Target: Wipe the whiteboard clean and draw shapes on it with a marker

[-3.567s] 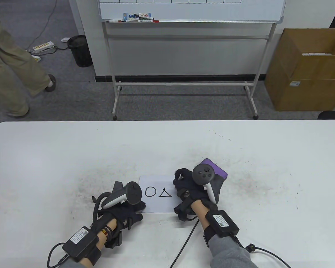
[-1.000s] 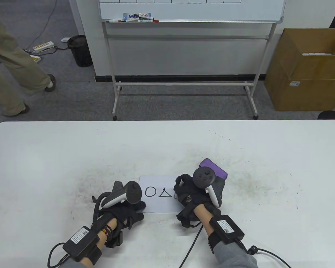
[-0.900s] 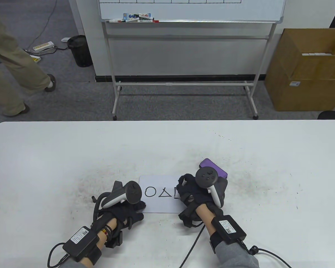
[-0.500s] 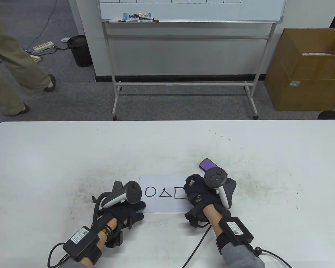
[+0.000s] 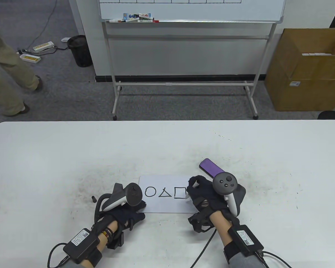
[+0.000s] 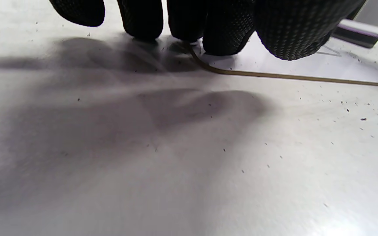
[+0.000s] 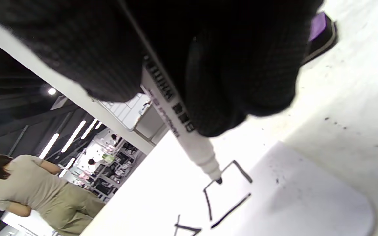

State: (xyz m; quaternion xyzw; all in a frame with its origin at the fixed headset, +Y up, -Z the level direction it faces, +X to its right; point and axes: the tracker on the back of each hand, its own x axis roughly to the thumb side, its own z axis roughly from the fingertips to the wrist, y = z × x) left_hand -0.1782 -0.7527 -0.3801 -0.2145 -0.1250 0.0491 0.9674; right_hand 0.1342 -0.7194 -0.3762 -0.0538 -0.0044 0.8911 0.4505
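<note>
Two gloved hands, both at the small whiteboard lying flat on the table.

Right hand: at the board's right edge, fingers curled round a white marker; tip just above or on the board at a corner of the drawn square, contact not certain.

Left hand: at the board's near left corner, fingers fairly straight, fingertips pressing down on the board's edge and the table; nothing gripped.

Whiteboard: bears, left to right, a circle, a triangle and the square, all in black line.

Purple eraser: on the table just beyond the board's far right corner, partly hidden by the right-hand tracker.

Small dark cap-like piece: on the table left of the board, past the left hand; identity unclear.

Person in khaki trousers: on the floor well beyond the board, far left.
</note>
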